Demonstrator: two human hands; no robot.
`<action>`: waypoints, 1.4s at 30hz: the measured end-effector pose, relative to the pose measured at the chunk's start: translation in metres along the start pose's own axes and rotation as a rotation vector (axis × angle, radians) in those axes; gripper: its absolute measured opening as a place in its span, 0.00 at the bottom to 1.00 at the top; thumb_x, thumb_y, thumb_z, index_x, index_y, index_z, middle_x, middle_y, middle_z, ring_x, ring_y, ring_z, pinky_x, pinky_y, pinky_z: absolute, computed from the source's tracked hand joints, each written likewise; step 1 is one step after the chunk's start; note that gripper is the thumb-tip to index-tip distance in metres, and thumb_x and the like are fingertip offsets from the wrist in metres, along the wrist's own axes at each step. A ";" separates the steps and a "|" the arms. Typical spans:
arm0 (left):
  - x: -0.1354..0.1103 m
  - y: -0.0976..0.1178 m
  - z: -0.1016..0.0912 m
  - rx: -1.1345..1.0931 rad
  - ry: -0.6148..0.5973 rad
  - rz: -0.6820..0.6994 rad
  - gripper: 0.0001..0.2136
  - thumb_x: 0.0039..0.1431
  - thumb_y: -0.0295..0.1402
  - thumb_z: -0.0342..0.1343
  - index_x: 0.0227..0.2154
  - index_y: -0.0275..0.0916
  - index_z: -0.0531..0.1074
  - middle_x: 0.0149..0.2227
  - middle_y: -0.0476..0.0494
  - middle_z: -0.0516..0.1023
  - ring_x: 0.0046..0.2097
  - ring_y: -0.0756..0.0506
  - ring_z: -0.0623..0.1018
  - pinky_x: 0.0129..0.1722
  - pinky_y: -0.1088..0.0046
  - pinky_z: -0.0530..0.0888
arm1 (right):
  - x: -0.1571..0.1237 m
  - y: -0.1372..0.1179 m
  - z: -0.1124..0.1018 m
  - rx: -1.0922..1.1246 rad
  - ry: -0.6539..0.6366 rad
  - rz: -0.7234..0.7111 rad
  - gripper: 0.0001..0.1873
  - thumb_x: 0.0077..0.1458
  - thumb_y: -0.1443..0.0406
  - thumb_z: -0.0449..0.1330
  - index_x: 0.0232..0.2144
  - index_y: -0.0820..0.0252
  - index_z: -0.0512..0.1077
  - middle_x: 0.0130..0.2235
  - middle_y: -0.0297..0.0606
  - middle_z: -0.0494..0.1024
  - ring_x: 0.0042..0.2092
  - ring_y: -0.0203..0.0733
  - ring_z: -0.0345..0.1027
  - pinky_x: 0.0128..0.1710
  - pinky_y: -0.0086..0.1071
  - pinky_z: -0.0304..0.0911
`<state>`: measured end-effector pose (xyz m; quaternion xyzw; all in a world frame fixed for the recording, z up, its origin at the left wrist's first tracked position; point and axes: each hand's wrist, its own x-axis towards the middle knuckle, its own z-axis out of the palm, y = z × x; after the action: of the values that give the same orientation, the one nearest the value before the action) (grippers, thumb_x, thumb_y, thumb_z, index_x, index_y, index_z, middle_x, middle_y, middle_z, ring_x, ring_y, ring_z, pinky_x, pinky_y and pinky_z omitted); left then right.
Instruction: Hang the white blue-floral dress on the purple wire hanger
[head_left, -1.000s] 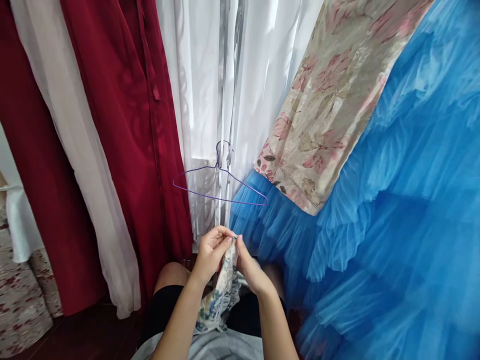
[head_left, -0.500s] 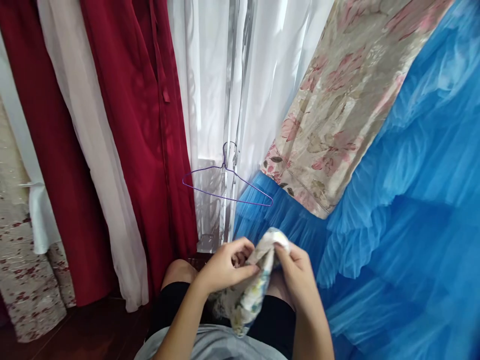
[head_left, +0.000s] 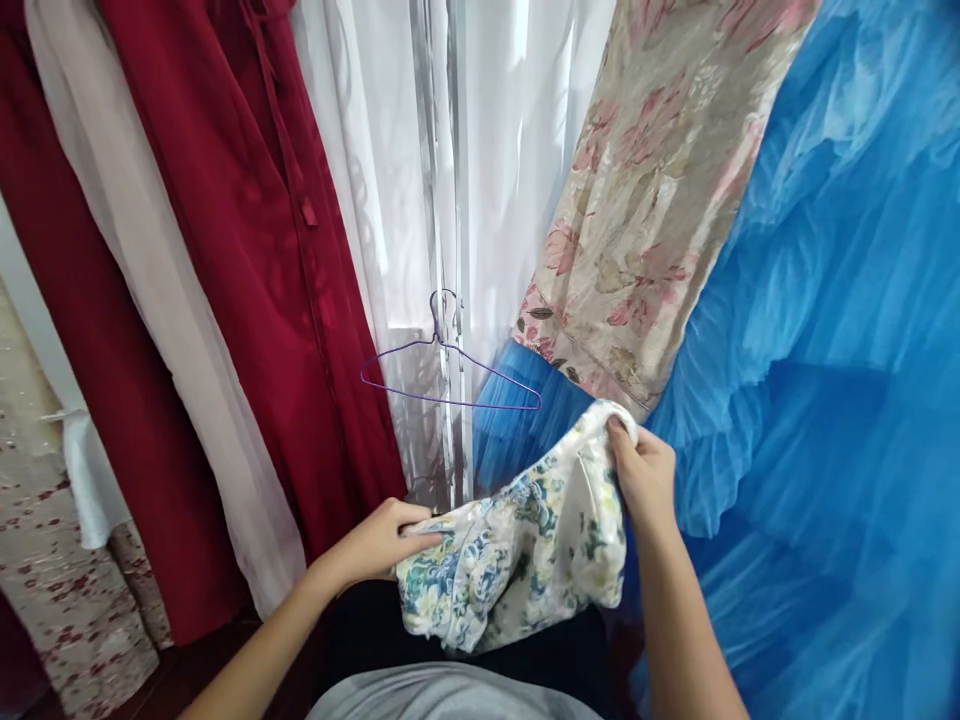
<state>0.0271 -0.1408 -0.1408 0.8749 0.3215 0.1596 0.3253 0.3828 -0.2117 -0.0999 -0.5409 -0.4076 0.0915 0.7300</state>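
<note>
A white garment with a blue, green and yellow floral print (head_left: 495, 560) is stretched between my two hands above my lap; its exact kind is unclear. My left hand (head_left: 390, 540) pinches its left upper corner. With the thumb in front, my right hand (head_left: 645, 465) grips the right upper corner, held higher than the left. The cloth sags in folds between them. Just beyond the garment, an unfilled purple wire hanger (head_left: 450, 403) hangs by its hook from a white metal upright (head_left: 454, 440).
Dark red garments (head_left: 247, 300) and a pale pink sheer one (head_left: 150, 230) hang at the left. White curtains (head_left: 517, 150) are behind the hanger. On the right hang a beige floral garment (head_left: 652, 200) and a ruffled blue tulle dress (head_left: 847, 300), close to my right arm.
My hands have moved apart, spreading the bunched garment wide. The right hand has gone up and to the right, the left hand to the left. The view has shifted slightly.
</note>
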 end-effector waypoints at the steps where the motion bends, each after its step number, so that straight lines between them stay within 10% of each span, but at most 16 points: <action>1: -0.006 -0.001 -0.011 0.022 0.013 0.015 0.21 0.66 0.46 0.55 0.23 0.36 0.63 0.26 0.52 0.61 0.30 0.51 0.62 0.30 0.75 0.58 | 0.020 0.006 0.009 -0.017 -0.053 -0.048 0.24 0.53 0.48 0.65 0.19 0.59 0.65 0.20 0.28 0.58 0.24 0.33 0.48 0.22 0.29 0.44; 7: -0.017 0.028 -0.035 0.052 0.183 0.150 0.20 0.69 0.44 0.51 0.24 0.36 0.68 0.29 0.49 0.67 0.33 0.49 0.67 0.35 0.73 0.63 | 0.116 0.018 0.105 0.075 -0.413 0.020 0.27 0.47 0.43 0.66 0.19 0.57 0.63 0.20 0.28 0.60 0.26 0.35 0.53 0.23 0.28 0.48; 13: -0.017 0.036 -0.039 -0.040 0.407 0.157 0.20 0.69 0.45 0.51 0.24 0.37 0.67 0.27 0.48 0.67 0.31 0.48 0.68 0.32 0.72 0.65 | 0.129 0.004 0.176 0.135 -0.854 0.276 0.27 0.42 0.44 0.71 0.19 0.60 0.70 0.17 0.31 0.69 0.19 0.33 0.58 0.18 0.27 0.52; 22: -0.035 -0.053 -0.105 0.458 0.276 0.143 0.11 0.64 0.32 0.50 0.42 0.45 0.78 0.43 0.46 0.80 0.49 0.42 0.75 0.66 0.54 0.56 | 0.126 -0.005 0.157 0.265 -1.083 0.494 0.11 0.52 0.61 0.70 0.28 0.63 0.74 0.23 0.36 0.79 0.22 0.37 0.71 0.23 0.27 0.67; 27: -0.004 -0.103 -0.163 0.344 0.388 0.029 0.11 0.49 0.32 0.52 0.31 0.43 0.80 0.38 0.44 0.83 0.45 0.37 0.79 0.54 0.59 0.70 | 0.132 -0.011 0.152 0.279 -1.122 0.554 0.06 0.55 0.66 0.67 0.32 0.65 0.76 0.28 0.42 0.83 0.28 0.43 0.78 0.30 0.30 0.73; 33: 0.051 -0.085 -0.223 0.203 0.695 0.039 0.17 0.44 0.30 0.48 0.35 0.39 0.79 0.43 0.40 0.84 0.46 0.38 0.81 0.49 0.63 0.74 | 0.130 -0.017 0.151 0.268 -1.113 0.607 0.03 0.58 0.69 0.63 0.33 0.65 0.76 0.27 0.42 0.84 0.26 0.43 0.77 0.28 0.31 0.73; 42: 0.058 -0.066 -0.224 -0.095 0.833 0.066 0.11 0.44 0.29 0.53 0.31 0.35 0.77 0.34 0.40 0.82 0.38 0.43 0.81 0.39 0.69 0.77 | 0.111 -0.017 0.148 0.314 -1.037 0.643 0.04 0.62 0.68 0.60 0.36 0.63 0.75 0.25 0.38 0.82 0.25 0.42 0.77 0.31 0.33 0.74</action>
<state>-0.0690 0.0407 -0.0159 0.7296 0.3896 0.5245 0.2022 0.3471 -0.0485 -0.0175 -0.4080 -0.5075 0.6154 0.4440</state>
